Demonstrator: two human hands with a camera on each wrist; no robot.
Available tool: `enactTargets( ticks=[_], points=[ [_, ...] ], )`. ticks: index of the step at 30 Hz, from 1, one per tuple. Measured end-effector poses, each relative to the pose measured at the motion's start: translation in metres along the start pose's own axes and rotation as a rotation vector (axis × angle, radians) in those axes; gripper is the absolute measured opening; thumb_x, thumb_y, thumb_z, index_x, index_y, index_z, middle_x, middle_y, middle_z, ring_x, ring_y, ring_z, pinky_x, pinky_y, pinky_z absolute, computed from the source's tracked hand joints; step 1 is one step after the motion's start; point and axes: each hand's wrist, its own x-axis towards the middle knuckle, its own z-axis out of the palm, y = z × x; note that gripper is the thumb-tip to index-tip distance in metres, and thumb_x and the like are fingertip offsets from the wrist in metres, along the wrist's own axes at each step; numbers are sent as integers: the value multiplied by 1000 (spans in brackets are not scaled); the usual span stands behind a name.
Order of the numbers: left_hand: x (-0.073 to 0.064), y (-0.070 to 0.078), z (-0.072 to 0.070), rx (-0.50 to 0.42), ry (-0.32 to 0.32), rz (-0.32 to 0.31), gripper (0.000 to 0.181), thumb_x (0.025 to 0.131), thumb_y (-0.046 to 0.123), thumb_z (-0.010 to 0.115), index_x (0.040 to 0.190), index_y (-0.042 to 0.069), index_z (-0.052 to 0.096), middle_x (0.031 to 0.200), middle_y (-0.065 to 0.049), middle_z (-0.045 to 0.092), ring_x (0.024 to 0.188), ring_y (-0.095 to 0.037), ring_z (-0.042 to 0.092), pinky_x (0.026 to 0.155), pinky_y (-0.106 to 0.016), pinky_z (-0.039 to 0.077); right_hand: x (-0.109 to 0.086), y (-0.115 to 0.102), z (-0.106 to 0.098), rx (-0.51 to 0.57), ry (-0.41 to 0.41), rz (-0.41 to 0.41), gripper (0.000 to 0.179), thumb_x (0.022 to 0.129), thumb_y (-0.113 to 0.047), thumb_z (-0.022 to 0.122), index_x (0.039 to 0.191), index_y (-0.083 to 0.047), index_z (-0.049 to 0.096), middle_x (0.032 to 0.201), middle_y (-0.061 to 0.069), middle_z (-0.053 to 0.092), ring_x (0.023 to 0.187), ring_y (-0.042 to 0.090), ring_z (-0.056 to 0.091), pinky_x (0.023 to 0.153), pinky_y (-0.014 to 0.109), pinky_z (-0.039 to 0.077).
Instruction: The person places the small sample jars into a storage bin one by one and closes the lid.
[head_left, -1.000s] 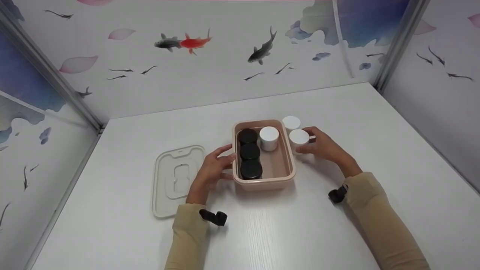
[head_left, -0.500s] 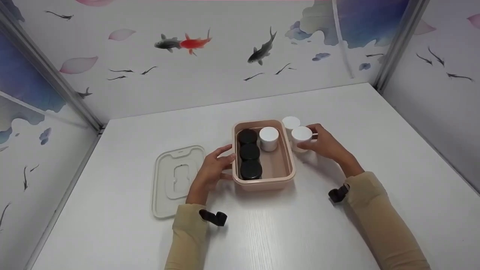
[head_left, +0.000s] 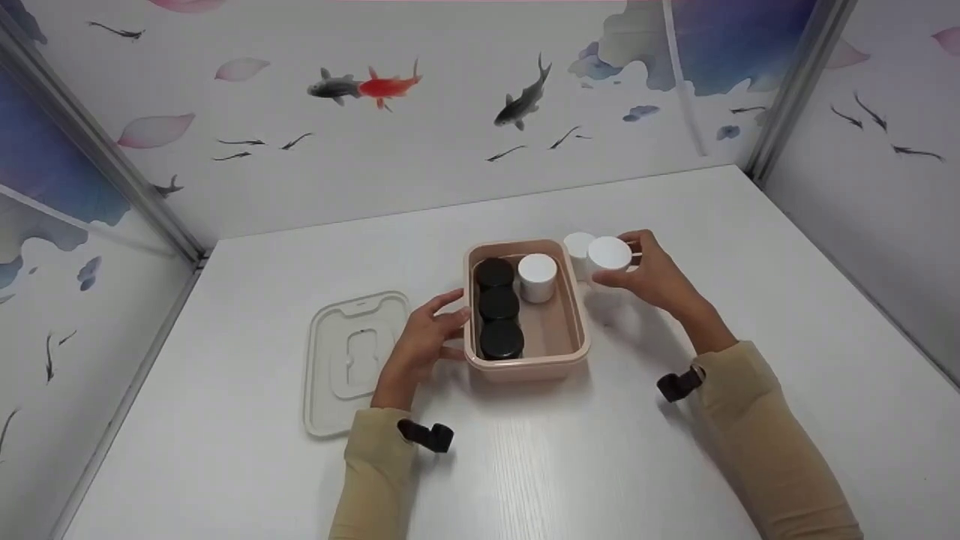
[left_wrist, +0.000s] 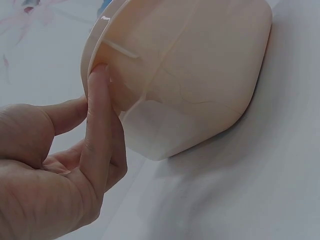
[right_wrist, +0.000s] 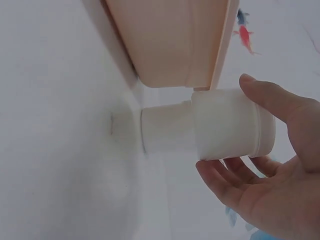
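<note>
A pink plastic storage box [head_left: 551,367] stands without its lid in the middle of the table. Along its left side are three black-lidded jars [head_left: 500,304], and one white jar [head_left: 538,277] sits at its back right. My left hand [head_left: 427,337] pinches the box's left rim, thumb and fingers at its lip [left_wrist: 95,55]. With thumb and fingers around its sides, my right hand [head_left: 660,277] holds another white jar [right_wrist: 227,125], raised off the table beside the box. Behind that jar, a further white jar [head_left: 579,251] stands on the table next to the box's right wall.
A pale grey lid [head_left: 330,375] with a recessed handle lies flat on the table, left of the box, partly behind my left wrist. Printed panels with fish wall in the table [head_left: 525,480] at the back and sides.
My right hand has lifted the white jar off the table, moving it slightly right and away from me. The left hand and the box have stayed in place.
</note>
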Motion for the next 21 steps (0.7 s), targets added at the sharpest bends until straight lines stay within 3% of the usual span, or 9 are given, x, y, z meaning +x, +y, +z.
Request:
enactTargets(
  ticks=[9,14,21],
  points=[
    [2,2,0,28,14,-4,49,100,24,63,147,19,50,126,-17,69,101,-24,73,64,-33,62,-11,-25,0,14,23,-84,80,88,-35,78,150,-9,36,148,21,44,135,40,48,103,53,48],
    [2,3,-1,34,18,-9,48,100,24,62,146,20,51,125,-16,70,101,-24,72,67,-36,63,-18,-41,6,21,6,-82,77,90,-35,75,151,-10,35,149,20,43,135,38,48,104,53,49],
    [2,1,0,29,6,-20,48,100,24,62,147,20,50,127,-16,69,102,-24,72,68,-36,63,-29,-57,16,67,-35,-85,73,91,-23,75,149,-5,35,149,19,41,138,41,45,108,54,47]
  ],
)
